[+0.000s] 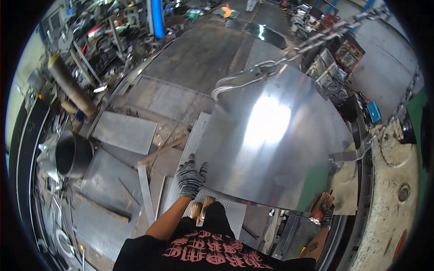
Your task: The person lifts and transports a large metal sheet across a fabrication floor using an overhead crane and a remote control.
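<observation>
A person in a black shirt (149,254) stands at the bottom of the frame, both hands in striped gloves. The large shiny metal sheet (275,158) fills the middle and right of the view, a bright glare near its centre. The left hand (191,178) is at the sheet's lower left edge, its grip released, with thumb and fingers spread apart; whether it presses on the metal cannot be told. The right hand (326,215), at the lower right, has its grip closed around a red-orange object (323,205) just beside the sheet's lower right corner; what that object is cannot be made out.

A steel hook (239,86) lies at the upper left edge of the sheet, joined to a heavy chain (312,44) that runs to the upper right of the frame. A second hook (346,156) meets the sheet's right edge, near another chain (409,92) at the far right.

To the left of the sheet, a grey rectangular plate (125,132) lies flat among other metal pieces. A dark open-ended drum (72,154) sits at the left, below a long yellowish cylinder (72,86) that leans at a tilt. A blue post (156,18) stands at the top left.
</observation>
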